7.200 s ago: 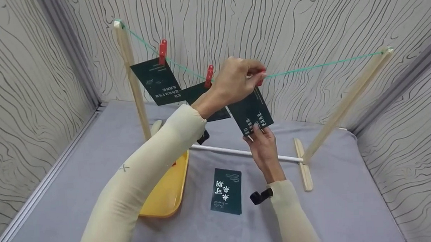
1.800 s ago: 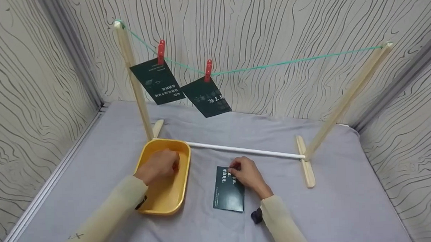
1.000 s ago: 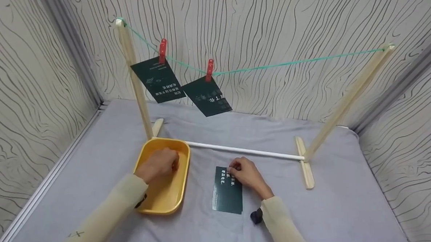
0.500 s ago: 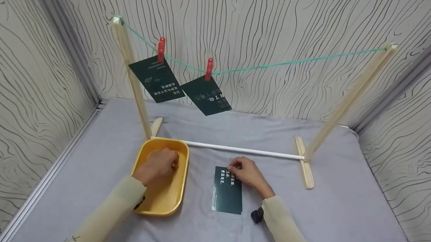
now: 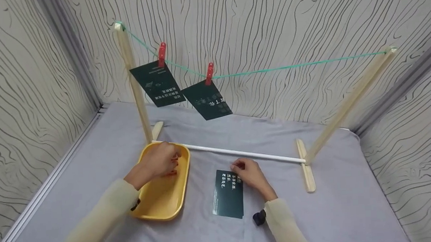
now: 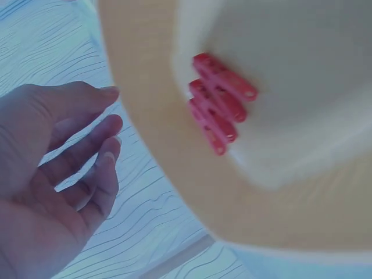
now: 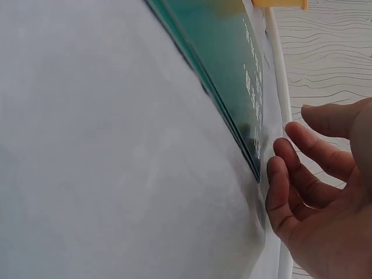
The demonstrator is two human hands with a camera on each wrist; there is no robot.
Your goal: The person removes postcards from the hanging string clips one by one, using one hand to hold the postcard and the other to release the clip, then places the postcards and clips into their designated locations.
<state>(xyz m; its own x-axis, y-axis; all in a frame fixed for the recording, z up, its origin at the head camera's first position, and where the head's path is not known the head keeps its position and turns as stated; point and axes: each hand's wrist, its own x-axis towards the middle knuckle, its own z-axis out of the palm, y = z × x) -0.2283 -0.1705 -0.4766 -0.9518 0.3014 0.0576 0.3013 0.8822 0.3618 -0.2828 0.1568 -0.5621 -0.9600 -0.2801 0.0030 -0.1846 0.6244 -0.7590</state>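
My left hand [image 5: 153, 163] hovers over the yellow tray [image 5: 161, 203]. In the left wrist view its fingers are loosely bent with nothing between them. Several red clothespins [image 6: 218, 99] lie side by side in the tray. My right hand [image 5: 252, 174] is at the upper right corner of a stack of dark green cards [image 5: 228, 197] on the cloth; the right wrist view shows loosely curled fingers beside the corner, thumb apart. Two more cards, a left one [image 5: 157, 83] and a middle one [image 5: 207, 99], hang from a green string [image 5: 271, 69], each under a red clothespin [image 5: 209, 74].
The string runs between two wooden posts, left [image 5: 132, 81] and right [image 5: 349, 104], standing on wooden feet. A white rod [image 5: 238, 151] joins them low, behind the tray and stack. Grey cloth [image 5: 343, 210] covers the table; patterned walls [image 5: 284, 23] enclose it.
The third card and its clothespin, at my hands earlier, have left the string; a card with similar writing now tops the stack. My left hand then stayed in the tray and has just risen slightly.
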